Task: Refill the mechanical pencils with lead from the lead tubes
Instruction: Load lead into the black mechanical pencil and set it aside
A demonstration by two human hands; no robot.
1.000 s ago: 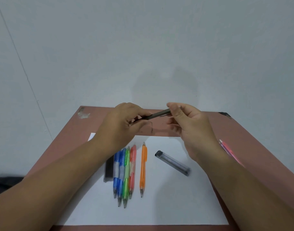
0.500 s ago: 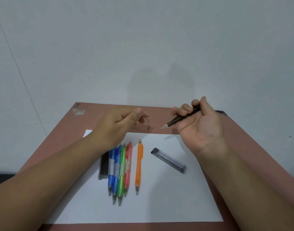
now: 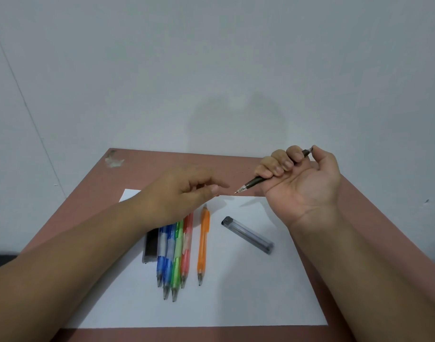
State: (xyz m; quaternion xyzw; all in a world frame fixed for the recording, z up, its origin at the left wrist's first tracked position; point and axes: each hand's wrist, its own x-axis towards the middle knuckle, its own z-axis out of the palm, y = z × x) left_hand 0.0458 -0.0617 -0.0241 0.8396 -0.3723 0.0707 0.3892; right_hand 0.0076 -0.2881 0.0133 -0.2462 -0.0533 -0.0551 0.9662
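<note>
A dark lead tube [image 3: 150, 246] is lying at the far left of the white paper sheet [image 3: 236, 299], partly under the left forearm. Just right of it on the sheet, two blue pencils [image 3: 165, 253], a green pencil [image 3: 177, 257] and a red pencil [image 3: 186, 245] are lying side by side, tips pointing toward the person. An orange pencil [image 3: 202, 243] is lying a little apart, right of them. Above the sheet's far edge, the left hand [image 3: 184, 193] is hovering, fingers loosely curled and holding nothing. A clear lead tube [image 3: 247, 235] is lying slantwise on the sheet, right of the orange pencil. Beyond the sheet's right far corner, the right hand [image 3: 302, 178] is turning palm up, its fingers wrapping a dark pencil [image 3: 254, 180], whose tip is pointing left toward the left hand. The sheet is resting on a brown table [image 3: 88, 201].
</note>
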